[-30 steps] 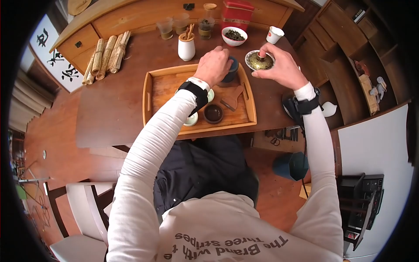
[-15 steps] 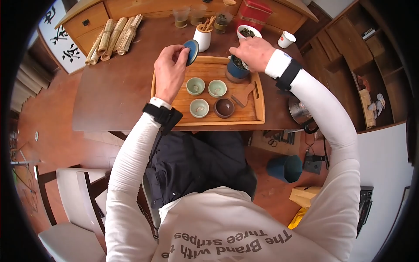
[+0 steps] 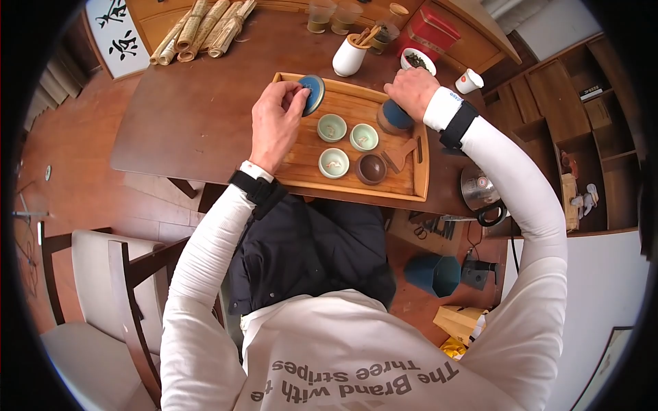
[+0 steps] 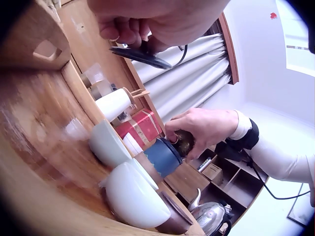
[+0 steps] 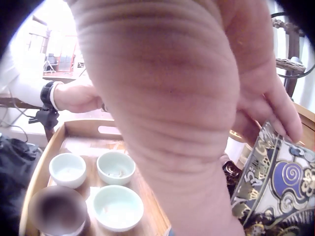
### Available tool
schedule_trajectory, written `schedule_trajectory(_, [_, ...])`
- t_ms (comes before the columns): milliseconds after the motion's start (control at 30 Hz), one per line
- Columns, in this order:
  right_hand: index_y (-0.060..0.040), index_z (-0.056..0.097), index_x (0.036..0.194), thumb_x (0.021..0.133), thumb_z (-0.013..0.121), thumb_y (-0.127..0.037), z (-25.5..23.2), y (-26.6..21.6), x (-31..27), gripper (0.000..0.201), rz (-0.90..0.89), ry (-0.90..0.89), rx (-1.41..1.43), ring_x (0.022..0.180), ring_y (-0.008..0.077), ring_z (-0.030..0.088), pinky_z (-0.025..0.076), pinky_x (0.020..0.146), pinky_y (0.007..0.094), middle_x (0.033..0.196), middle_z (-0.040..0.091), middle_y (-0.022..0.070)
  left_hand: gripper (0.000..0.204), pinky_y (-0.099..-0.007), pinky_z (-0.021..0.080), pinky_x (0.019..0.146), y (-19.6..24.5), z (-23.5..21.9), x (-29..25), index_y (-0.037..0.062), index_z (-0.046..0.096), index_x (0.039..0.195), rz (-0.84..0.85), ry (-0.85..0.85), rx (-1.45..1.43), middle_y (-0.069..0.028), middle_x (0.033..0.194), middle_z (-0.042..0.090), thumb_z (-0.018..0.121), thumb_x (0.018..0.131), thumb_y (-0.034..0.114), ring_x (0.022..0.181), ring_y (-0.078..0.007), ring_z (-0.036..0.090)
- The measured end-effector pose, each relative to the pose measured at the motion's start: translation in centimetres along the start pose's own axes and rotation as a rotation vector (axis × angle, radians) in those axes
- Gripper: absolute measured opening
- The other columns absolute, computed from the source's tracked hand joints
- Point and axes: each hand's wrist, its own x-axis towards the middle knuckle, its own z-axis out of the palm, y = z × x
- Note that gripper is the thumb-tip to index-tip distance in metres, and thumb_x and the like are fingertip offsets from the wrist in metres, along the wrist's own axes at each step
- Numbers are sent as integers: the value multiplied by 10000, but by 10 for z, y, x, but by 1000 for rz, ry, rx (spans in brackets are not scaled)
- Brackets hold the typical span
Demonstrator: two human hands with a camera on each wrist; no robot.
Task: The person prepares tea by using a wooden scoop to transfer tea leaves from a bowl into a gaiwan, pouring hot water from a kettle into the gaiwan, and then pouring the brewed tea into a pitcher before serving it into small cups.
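Observation:
My left hand (image 3: 274,123) pinches a round blue lid (image 3: 313,95), tilted on edge over the tray (image 3: 308,179). In the left wrist view the lid (image 4: 141,58) hangs from the fingertips. A blue and brown jar (image 3: 394,118) stands at the tray's right back. My right hand (image 3: 417,92) is just above it, gripping a patterned dish, which the hand hides in the head view. The right wrist view shows that dish (image 5: 290,179) tilted, with a blue swirl. Three pale green cups (image 3: 333,163), a dark brown cup (image 3: 371,168) and a wooden piece (image 3: 399,155) lie on the tray.
Behind the tray stand a white holder with sticks (image 3: 349,56), a white bowl of leaves (image 3: 417,62), a red box (image 3: 433,32) and a white paper cup (image 3: 469,81). A metal kettle (image 3: 480,188) is at the right, rolled bamboo mats (image 3: 202,27) at the back left.
My left hand has moved left from the jar with the blue lid. My right hand has carried the patterned dish from the table's right side to above the jar. The head view has shifted.

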Motion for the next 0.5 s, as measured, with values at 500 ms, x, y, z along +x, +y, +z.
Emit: schedule_trajectory(500, [-79,674,1086,677,838,-69,-3,13,-32,441,25,166,164,1020,325,705,581,826,426,1010,725,141,246,-347,539,720,38,49,20,-30,713,1056,82,-224,99,-133,881,698,726,945,189,769,-212,669])
